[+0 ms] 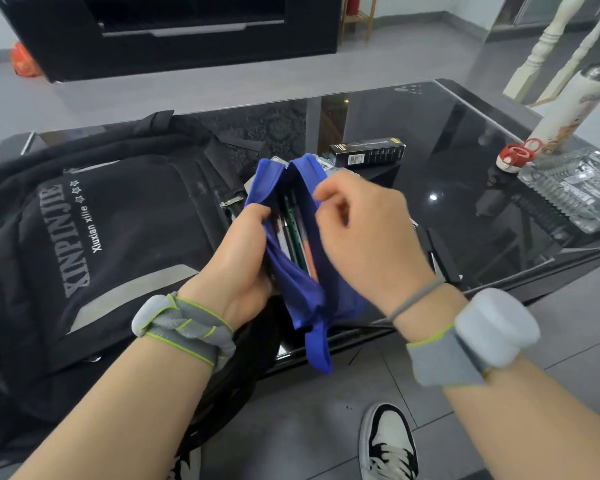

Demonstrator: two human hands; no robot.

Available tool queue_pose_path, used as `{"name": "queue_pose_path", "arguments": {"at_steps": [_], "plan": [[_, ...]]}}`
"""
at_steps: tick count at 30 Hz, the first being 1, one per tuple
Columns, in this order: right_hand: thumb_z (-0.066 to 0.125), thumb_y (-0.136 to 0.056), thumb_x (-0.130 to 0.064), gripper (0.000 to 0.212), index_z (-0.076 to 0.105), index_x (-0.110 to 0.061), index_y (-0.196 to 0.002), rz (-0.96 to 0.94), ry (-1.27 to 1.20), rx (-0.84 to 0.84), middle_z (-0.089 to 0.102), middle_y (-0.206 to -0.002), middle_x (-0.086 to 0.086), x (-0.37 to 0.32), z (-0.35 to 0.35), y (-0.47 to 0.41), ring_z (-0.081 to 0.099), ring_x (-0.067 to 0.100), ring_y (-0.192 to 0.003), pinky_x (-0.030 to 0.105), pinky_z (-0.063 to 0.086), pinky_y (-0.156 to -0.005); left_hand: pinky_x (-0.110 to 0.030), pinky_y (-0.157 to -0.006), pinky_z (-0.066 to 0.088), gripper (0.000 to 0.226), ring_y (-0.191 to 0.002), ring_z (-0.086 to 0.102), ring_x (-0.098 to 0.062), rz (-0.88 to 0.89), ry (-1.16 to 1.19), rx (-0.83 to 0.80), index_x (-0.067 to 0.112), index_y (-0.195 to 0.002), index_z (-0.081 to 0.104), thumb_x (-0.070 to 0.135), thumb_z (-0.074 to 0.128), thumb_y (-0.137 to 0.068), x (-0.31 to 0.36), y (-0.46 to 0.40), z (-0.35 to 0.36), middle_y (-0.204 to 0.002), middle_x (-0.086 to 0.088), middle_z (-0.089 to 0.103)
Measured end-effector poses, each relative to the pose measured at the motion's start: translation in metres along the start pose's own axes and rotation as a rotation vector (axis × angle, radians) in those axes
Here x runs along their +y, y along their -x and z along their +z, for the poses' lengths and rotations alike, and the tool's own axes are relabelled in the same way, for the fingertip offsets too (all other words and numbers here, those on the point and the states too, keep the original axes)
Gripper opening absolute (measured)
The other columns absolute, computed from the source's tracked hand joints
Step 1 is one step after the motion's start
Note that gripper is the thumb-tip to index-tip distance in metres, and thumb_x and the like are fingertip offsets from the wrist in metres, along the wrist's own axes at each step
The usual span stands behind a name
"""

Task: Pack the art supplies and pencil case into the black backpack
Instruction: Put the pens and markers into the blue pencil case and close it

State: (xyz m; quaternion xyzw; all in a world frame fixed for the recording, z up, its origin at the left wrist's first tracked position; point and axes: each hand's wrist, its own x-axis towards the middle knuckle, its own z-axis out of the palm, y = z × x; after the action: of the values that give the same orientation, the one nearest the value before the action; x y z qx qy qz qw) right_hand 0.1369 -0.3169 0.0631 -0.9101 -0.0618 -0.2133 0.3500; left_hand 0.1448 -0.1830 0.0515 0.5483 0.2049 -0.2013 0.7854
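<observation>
One blue fabric pencil case (302,271), unzipped and held above the near edge of the bench (465,140), just right of the black backpack (101,237). Left hand (243,268) grips the case's left wall from below; right hand (364,233) pinches the right lip near the far end, fingers curled. Mouth spread open.

Contents: several pens and pencils (293,233) lying lengthwise, at least four visible; exact count cannot be told.

Handling note: step in hand is judged to be settling the contents and closing the case. Keep the case level so nothing slides out, tuck the tips below the zip line, draw the lips together, then run the zip while the left hand steadies the fabric.

Other stock on bench:
- One black boxed item (368,154), beyond the case.
- One dark pen (442,254), right of the right hand.
- One red-and-white small object (515,155), identity unclear.
- One clear plastic packet (575,188), far right.
- One white patterned bottle (568,109).

Backpack: one, lying flat, printed front upward.
</observation>
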Motion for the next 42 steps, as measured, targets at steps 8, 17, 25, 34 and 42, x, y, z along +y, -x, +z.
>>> {"name": "queue_pose_path", "arguments": {"at_steps": [8, 17, 25, 34, 42], "plan": [[0.062, -0.076, -0.02, 0.059, 0.047, -0.021, -0.133, 0.32, 0.394, -0.687, 0.053, -0.126, 0.005, 0.081, -0.024, 0.023, 0.05, 0.027, -0.12, 0.033, 0.045, -0.095, -0.045, -0.09, 0.057, 0.049, -0.099, 0.068, -0.033, -0.009, 0.042, 0.056, 0.011, -0.136, 0.061, 0.038, 0.04, -0.1, 0.007, 0.0, -0.01, -0.119, -0.015, 0.071], [0.072, -0.061, -0.048, 0.128, -0.008, -0.019, -0.156, 0.089, 0.819, -0.831, 0.013, -0.155, 0.019, 0.098, 0.008, 0.062, 0.011, 0.036, -0.146, 0.046, 0.016, -0.119, -0.053, -0.099, 0.053, 0.048, -0.117, 0.065, -0.039, -0.026, 0.035, 0.07, 0.015, -0.135, 0.062, 0.04, 0.044, -0.098, -0.002, 0.003, -0.013, -0.131, -0.017, 0.065], [0.068, -0.065, -0.024, 0.063, 0.038, -0.013, -0.119, 0.119, 0.804, -0.634, 0.036, -0.123, 0.01, 0.094, 0.037, 0.066, 0.041, 0.031, -0.11, 0.036, 0.041, -0.084, -0.054, -0.1, 0.052, 0.048, -0.116, 0.066, -0.038, -0.049, 0.034, 0.066, 0.016, -0.131, 0.065, 0.042, 0.046, -0.095, -0.006, -0.001, -0.016, -0.127, -0.015, 0.069], [0.077, -0.044, -0.013, 0.053, 0.06, -0.011, -0.094, -0.04, 0.779, -0.587, 0.053, -0.09, 0.011, 0.102, 0.059, 0.086, 0.049, 0.031, -0.072, 0.034, 0.023, -0.056, -0.055, -0.097, 0.054, 0.045, -0.112, 0.069, -0.037, -0.064, 0.038, 0.072, 0.017, -0.129, 0.065, 0.041, 0.046, -0.096, -0.009, -0.005, -0.017, -0.123, -0.014, 0.071], [0.06, -0.037, -0.002, 0.042, 0.052, -0.014, -0.077, -0.179, 0.733, -0.58, 0.05, -0.081, 0.009, 0.109, 0.052, 0.093, 0.044, 0.029, -0.066, 0.033, 0.025, -0.053, -0.056, -0.097, 0.053, 0.042, -0.11, 0.07, -0.037, -0.057, 0.038, 0.068, 0.018, -0.127, 0.065, 0.041, 0.046, -0.097, -0.009, 0.0, -0.02, -0.122, -0.014, 0.072]]}}
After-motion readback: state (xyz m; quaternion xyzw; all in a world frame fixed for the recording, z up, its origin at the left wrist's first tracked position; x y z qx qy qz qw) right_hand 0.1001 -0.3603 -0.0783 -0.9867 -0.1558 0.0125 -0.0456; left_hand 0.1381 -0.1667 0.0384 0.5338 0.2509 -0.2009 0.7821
